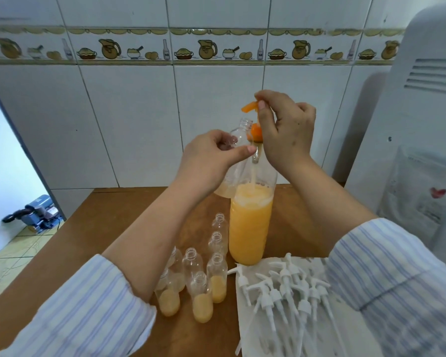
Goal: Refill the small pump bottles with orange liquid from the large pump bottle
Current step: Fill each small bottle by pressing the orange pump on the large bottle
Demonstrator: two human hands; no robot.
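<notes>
Nearest the camera, at 5 o'clock, a heap of white pump heads [283, 287] lies on a white sheet [247, 328] on the brown surface [93, 228], waiting to be screwed back on. At 6 o'clock stands a cluster of uncapped small bottles [202, 297]; at least 3 hold orange liquid in their lower part, and the rest look empty or nearly so.

The step in hand looks like filling 1 more bottle. The left hand [206, 161], at centre, grips a tilted small bottle [238, 140] with fingers and thumb curled round it, its open neck raised just under the orange spout [249, 107]. The right hand [285, 135], just toward 3 o'clock of it, pinches that spout between thumb and forefinger, the other fingers curled. The large bottle [250, 222] stands upright behind the cluster, about 2 thirds full, directly below both hands.

The held bottle shows a little pale liquid at its bottom. Next, the neck should stay lined up beneath the spout tip while the right hand presses the pump down; a gap there would likely drip onto the surface.
</notes>
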